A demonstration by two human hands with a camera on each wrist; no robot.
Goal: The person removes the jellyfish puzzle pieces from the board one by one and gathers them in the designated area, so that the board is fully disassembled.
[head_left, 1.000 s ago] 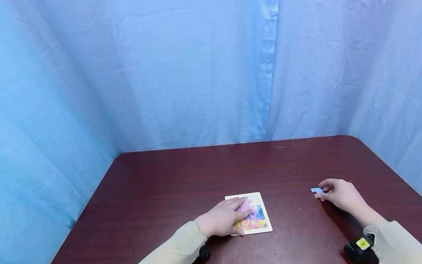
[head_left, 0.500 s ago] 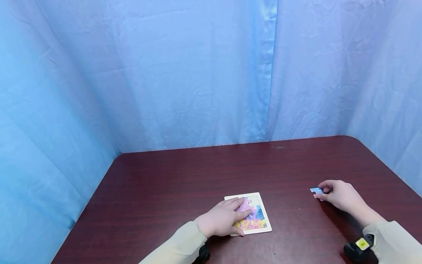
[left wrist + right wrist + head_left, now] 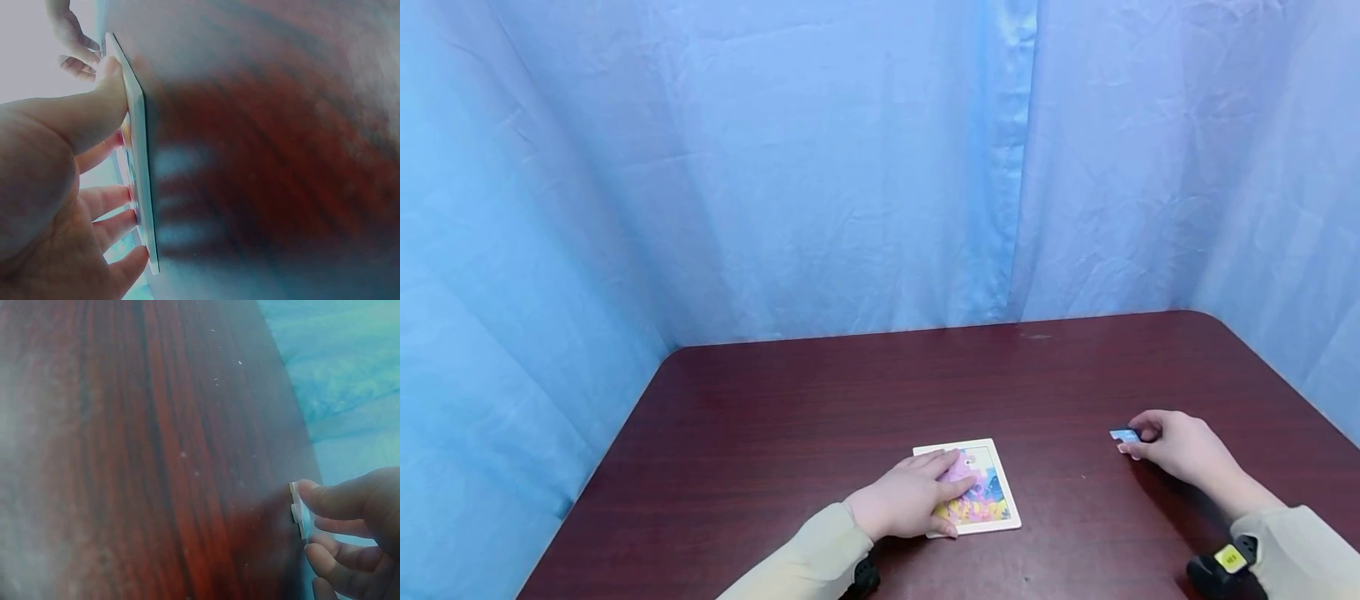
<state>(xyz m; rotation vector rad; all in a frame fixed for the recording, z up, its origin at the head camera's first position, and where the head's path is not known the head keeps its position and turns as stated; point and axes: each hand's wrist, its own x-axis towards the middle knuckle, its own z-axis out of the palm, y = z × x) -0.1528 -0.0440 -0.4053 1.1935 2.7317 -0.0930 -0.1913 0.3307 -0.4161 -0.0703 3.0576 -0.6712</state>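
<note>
Far left: pale blue curtain [image 3: 497,317], hanging in soft folds, running behind the table and round to the right side. Dark red-brown table [image 3: 760,433], wood grain, rounded far corners.

Near edge, left of centre: cream left sleeve [image 3: 805,554], a black wrist device [image 3: 863,577] partly showing beneath its cuff. Left hand [image 3: 904,498] lies palm down over the left part of a puzzle board, fingers straight and spread, resting on it rather than gripping; thumb at the near edge, as the left wrist view also shows.

Puzzle board [image 3: 1008,492]: flat on the table, right of centre, pale frame. Its picture [image 3: 991,507] shows pink in the middle, blue toward the right, yellow along the near side, a cream patch at the far right corner; the rest lies hidden under the hand.

Well apart to the right: puzzle piece [image 3: 1124,435], light blue on top, notched. Right hand [image 3: 1180,446] pinches it between thumb and fingertips, the piece jutting out leftward. Cannot tell whether it touches the tabletop.

Far right: black tracker [image 3: 1206,577] with a yellow label [image 3: 1231,558] at the wrist, then cream right sleeve [image 3: 1300,550].
</note>
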